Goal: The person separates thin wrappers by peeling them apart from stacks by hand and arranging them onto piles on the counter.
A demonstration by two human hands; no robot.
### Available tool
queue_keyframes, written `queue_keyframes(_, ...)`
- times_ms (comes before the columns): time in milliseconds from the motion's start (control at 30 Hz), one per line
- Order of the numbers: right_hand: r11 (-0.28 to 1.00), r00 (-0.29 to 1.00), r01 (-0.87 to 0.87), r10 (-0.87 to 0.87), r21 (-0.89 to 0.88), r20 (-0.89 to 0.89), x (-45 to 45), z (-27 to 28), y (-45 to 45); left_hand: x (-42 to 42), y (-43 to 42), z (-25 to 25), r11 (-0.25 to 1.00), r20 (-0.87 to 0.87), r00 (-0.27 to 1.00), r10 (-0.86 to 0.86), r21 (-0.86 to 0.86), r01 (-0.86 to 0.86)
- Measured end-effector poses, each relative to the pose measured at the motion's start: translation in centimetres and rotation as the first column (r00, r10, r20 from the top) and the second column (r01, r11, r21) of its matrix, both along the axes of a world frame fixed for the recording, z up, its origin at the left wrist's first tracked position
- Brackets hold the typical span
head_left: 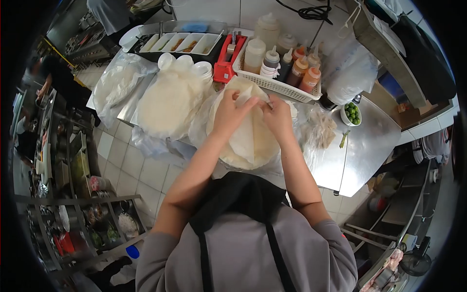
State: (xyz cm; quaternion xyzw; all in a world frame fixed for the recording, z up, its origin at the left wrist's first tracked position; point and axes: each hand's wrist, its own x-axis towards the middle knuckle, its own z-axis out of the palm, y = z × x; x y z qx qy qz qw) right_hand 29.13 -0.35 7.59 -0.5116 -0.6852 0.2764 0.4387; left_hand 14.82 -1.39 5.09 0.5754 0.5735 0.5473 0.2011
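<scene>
My left hand [232,113] and my right hand [277,116] are close together over the far part of a round stack of thin, pale wrappers [266,143]. The fingers of both pinch the upper edge of a single wrapper [242,136], which looks partly lifted and folded over the stack. Crumpled clear plastic lies beneath and around the stack. To the left sits another pile of pale, round wrappers [168,107], with small white cups [184,62] at its far edge.
Behind the stack are a red bag-sealing dispenser [229,61] and a white basket [277,86] of sauce bottles. A tray of fillings [180,44] stands back left. A bowl of green limes [351,114] and crumpled plastic [318,127] lie right. Another person [61,78] stands far left.
</scene>
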Motion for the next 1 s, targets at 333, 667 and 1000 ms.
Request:
queue_keyframes(333,0.959,0.943,-0.039,-0.057,-0.280,-0.329,1.6,1.0,-0.8,-1.6,0.7,2.8,0.983,-0.122,0.984,-0.131,-0.145,0.113)
queue_keyframes(667,0.989,0.995,0.075,-0.083,-0.130,-0.056,4.8,-2.5,0.5,1.3,-0.8,-1.2,0.976,0.090,0.984,-0.152,0.171,0.135)
queue_keyframes(1000,0.981,0.975,0.193,-0.191,-0.011,0.118,4.9,0.8,3.6,1.3,-2.7,-0.3,0.998,0.484,0.874,-0.054,-0.011,0.068)
